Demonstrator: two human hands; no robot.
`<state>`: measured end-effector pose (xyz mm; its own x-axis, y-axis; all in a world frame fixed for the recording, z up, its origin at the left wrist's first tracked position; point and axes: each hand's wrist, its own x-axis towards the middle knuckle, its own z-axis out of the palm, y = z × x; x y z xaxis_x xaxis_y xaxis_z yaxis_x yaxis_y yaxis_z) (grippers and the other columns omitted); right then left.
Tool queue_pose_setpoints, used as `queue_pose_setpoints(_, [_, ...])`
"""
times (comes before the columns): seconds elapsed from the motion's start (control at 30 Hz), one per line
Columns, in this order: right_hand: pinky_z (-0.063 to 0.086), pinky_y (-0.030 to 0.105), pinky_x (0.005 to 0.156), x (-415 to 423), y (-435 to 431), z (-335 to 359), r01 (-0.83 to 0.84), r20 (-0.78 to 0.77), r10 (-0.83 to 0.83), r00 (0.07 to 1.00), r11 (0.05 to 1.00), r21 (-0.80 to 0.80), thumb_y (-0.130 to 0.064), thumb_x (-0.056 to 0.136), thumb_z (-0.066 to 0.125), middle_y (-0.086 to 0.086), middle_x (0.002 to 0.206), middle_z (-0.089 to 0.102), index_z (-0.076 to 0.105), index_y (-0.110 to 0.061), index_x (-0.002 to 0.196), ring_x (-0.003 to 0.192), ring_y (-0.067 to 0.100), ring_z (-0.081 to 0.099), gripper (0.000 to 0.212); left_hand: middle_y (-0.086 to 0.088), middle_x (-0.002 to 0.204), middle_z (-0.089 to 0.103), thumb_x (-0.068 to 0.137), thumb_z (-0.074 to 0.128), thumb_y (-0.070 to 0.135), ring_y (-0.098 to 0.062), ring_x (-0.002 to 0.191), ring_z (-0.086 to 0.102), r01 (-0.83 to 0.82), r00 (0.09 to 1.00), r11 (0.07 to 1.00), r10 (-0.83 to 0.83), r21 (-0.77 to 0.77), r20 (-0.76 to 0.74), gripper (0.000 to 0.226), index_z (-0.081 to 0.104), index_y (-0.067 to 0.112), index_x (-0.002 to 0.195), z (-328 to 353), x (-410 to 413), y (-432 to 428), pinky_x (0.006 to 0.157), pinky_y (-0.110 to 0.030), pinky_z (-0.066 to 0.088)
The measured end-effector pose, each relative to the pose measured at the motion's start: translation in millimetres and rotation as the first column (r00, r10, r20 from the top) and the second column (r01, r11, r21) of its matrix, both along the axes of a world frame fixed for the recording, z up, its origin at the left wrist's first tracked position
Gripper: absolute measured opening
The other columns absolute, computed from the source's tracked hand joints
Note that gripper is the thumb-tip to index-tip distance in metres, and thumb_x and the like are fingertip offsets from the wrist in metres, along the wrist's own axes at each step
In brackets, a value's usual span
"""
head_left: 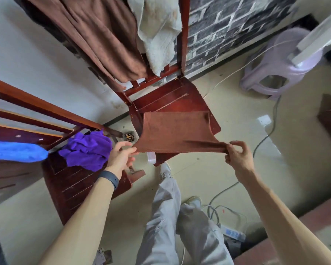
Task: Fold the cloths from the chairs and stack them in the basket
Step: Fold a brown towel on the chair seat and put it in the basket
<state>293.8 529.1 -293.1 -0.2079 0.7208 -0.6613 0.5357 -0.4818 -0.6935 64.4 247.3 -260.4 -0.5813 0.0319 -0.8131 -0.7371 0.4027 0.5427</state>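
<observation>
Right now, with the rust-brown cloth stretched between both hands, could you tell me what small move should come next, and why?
Probably carry the near edge forward onto the far edge, halving it. The left hand and right hand pinch the near corners of the rust-brown cloth, whose far part lies flat on the red wooden chair seat.

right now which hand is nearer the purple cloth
Left. The left hand pinches one corner of the brown cloth just beside the purple cloth; the right hand pinches the other corner, on the far side.
</observation>
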Motion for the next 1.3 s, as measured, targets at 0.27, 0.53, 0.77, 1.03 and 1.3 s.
queue_pose_setpoints(0.27, [0.052,0.017,0.065,24.3,12.0,153.9,0.034,-0.341,-0.064,0.938,0.995,-0.095,-0.008,0.087,0.074,-0.003,0.071,0.068,0.069,-0.010,0.103,0.061,0.007,0.063,0.017,0.000,0.088,0.074,0.080,0.079,0.010,-0.014,0.079,0.064,0.390,0.903,0.920,-0.372,0.047,-0.214,0.026,0.076,0.019,0.104,134.1,14.9,-6.7,0.070,-0.023,0.048])
queue_pose_setpoints(0.53, [0.053,0.036,0.072,51.2,13.9,194.5,-0.645,0.461,0.539,0.705,0.217,0.733,-0.016,0.084,0.079,0.008,0.095,0.059,0.073,-0.011,0.091,0.077,0.031,0.061,0.010,-0.002,0.104,0.063,0.089,0.071,0.030,-0.021,0.097,0.060,0.567,0.285,0.544,-0.834,-0.619,-0.472,0.018,0.077,0.016,0.098,196.1,16.8,-3.3,0.081,-0.027,0.042])
queue_pose_setpoints(0.77, [0.052,0.037,0.056,62.6,27.1,196.7,-0.622,0.562,0.610,0.559,-0.139,0.770,-0.017,0.094,0.066,0.002,0.077,0.066,0.067,-0.011,0.105,0.067,0.029,0.056,0.012,0.001,0.112,0.067,0.101,0.050,0.036,-0.019,0.111,0.057,0.496,-0.011,0.333,-0.921,-0.802,-0.389,0.028,0.069,0.025,0.118,219.7,21.1,-5.0,0.084,-0.031,0.046])
queue_pose_setpoints(1.03, [0.049,0.034,0.055,71.9,35.4,204.9,-0.683,0.624,0.604,0.497,-0.172,0.710,-0.022,0.092,0.070,0.000,0.071,0.067,0.067,-0.011,0.093,0.064,0.030,0.061,0.012,0.001,0.095,0.074,0.097,0.059,0.032,-0.023,0.095,0.063,0.388,-0.119,0.322,-0.912,-0.863,-0.393,0.018,0.072,0.024,0.105,211.2,22.2,-8.8,0.076,-0.033,0.048])
queue_pose_setpoints(1.3, [0.051,0.034,0.053,57.5,32.0,201.4,-0.764,0.650,0.593,0.475,-0.090,0.640,-0.026,0.089,0.075,0.000,0.071,0.067,0.071,-0.012,0.086,0.068,0.031,0.061,0.015,0.004,0.093,0.076,0.093,0.065,0.034,-0.023,0.089,0.064,0.391,-0.143,0.272,-0.926,-0.880,-0.350,0.014,0.074,0.027,0.102,179.1,13.4,-14.5,0.072,-0.032,0.045])
